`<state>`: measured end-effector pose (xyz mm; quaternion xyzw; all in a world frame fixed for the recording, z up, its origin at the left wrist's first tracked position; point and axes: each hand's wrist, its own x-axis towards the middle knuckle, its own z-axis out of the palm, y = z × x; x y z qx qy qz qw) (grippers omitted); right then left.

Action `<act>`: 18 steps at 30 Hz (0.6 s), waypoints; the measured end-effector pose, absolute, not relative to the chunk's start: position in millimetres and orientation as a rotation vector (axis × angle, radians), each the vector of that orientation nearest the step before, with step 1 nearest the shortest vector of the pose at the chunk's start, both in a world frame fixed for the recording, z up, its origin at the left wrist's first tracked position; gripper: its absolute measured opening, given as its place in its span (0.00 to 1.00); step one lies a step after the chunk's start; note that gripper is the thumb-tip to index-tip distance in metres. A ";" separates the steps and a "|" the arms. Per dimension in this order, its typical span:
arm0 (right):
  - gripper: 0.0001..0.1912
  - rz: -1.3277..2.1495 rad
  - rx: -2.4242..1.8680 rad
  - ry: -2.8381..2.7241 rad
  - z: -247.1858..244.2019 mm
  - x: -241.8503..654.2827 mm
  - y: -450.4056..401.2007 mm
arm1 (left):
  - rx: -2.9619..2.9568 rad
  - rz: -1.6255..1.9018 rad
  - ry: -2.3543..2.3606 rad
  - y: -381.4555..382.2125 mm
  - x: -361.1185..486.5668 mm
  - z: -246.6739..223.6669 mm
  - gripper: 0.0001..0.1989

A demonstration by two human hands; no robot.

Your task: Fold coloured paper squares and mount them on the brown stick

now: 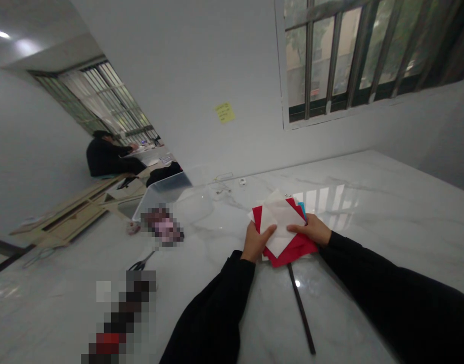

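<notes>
My left grip (pixel 256 242) and right grip (pixel 310 228) are closed on a stack of red and white paper sheets (pixel 281 222); a dark ruler (pixel 301 313) lies just below the grip, with scissors (pixel 141 261) off to its left on the table (pixel 387 227), neither in hand.

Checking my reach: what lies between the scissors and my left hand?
In the head view, only white marble tabletop lies between the scissors and your left hand.

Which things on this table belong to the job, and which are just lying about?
In use: red and white paper sheets, held by the left hand and right hand.

Lying about: scissors, a dark strip, a clear plastic box.
</notes>
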<state>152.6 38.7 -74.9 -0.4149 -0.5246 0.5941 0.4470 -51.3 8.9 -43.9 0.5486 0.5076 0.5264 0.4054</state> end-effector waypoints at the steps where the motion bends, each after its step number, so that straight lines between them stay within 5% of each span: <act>1: 0.21 1.432 -1.062 -1.322 -77.9 155.5 41.5 | 1.389 1.318 1.226 7.6 -48.8 -44.6 0.29; 7: 0.21 1.121 -1.207 -1.178 -72.5 200.4 70.5 | 1.299 1.245 1.116 12.4 -49.4 -49.8 0.37; 13: 0.40 0.332 -1.839 -1.088 -82.6 290.2 92.6 | 1.338 1.613 1.451 31.9 -82.1 -57.0 0.27; 18: 0.45 0.158 -2.019 -1.193 -102.8 312.7 95.0 | 1.011 1.994 1.776 53.1 -137.7 -57.3 0.21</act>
